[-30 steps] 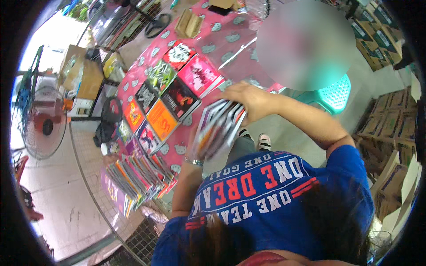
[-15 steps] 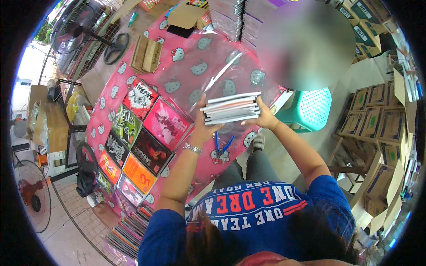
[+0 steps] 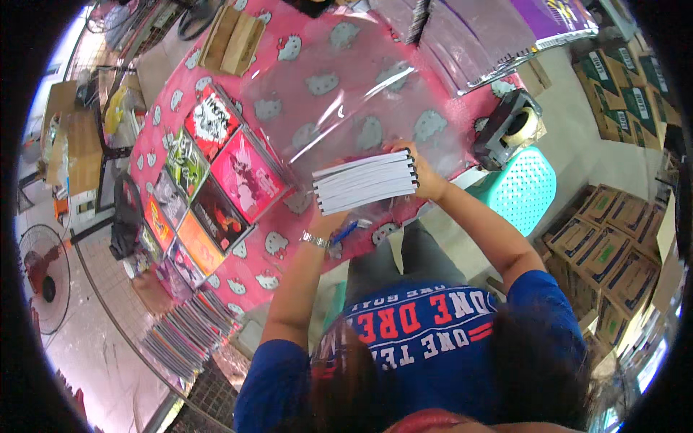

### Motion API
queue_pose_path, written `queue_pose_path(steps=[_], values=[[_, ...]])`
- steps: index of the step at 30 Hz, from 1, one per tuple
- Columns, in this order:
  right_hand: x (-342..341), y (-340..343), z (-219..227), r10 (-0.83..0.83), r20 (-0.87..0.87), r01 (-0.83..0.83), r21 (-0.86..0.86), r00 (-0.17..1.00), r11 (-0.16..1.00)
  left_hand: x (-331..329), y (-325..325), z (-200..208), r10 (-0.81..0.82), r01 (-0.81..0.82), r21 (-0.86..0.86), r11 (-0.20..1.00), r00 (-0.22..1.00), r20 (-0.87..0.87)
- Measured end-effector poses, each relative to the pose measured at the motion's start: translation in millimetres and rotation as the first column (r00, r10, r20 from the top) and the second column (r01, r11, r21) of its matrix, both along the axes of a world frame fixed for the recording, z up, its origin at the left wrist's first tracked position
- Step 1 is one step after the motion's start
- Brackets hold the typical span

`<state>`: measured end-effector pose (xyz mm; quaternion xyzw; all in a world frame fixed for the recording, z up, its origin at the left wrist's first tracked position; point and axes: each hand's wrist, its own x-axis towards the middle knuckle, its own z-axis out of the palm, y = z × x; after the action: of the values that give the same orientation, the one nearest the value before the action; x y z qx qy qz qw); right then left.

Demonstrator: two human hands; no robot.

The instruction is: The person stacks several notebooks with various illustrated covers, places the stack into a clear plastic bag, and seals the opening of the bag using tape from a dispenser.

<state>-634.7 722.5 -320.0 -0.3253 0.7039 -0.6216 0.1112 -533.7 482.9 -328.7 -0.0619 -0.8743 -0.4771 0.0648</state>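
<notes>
Between my two hands is a stack of several spiral notebooks (image 3: 364,184), white page edges toward me and dark coil binding at the ends. My left hand (image 3: 330,219) grips the stack's left end from below, its fingers partly hidden behind the pages. At the other end, my right hand (image 3: 426,175) wraps round the coils. Beneath the stack, a clear plastic sheet (image 3: 361,101) spreads over the pink patterned tablecloth (image 3: 274,245). Blue-handled pliers (image 3: 346,232) lie close to my left wrist, partly covered.
Rows of colourful notebooks (image 3: 247,177) lie to the left, with a pile of spiral notebooks (image 3: 191,332) nearer me. A tape dispenser (image 3: 509,130) stands at the table's right edge beside a green stool (image 3: 523,191). Wrapped purple stacks (image 3: 498,43) rise behind; cartons (image 3: 606,231) fill the right.
The notebooks in my hands now sit more evenly on one another, and the stack has shifted slightly left. The view has moved, bringing the tape dispenser into sight.
</notes>
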Motion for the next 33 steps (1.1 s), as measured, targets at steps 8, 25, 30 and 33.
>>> queue_pose_path(steps=[8,25,30,33], values=[[-6.6,3.5,153.6,0.106,-0.415,0.052,0.351,0.903,0.935,-8.4,9.9,28.3,-0.054,0.004,0.520,0.854,0.995,0.081],[-110.9,-47.7,33.5,-0.597,0.283,0.250,0.715,0.751,0.653,-199.2,-83.1,63.0,-0.067,0.053,0.042,0.998,0.771,0.634],[-126.6,-53.8,24.9,-0.612,0.313,0.159,0.789,0.727,0.593,-209.2,-90.8,49.6,-0.073,-0.034,0.133,0.991,0.690,0.721],[-127.7,-46.9,25.8,-0.592,0.355,0.118,0.782,0.724,0.613,-212.2,-86.5,38.3,-0.085,-0.093,0.208,0.974,0.696,0.713]])
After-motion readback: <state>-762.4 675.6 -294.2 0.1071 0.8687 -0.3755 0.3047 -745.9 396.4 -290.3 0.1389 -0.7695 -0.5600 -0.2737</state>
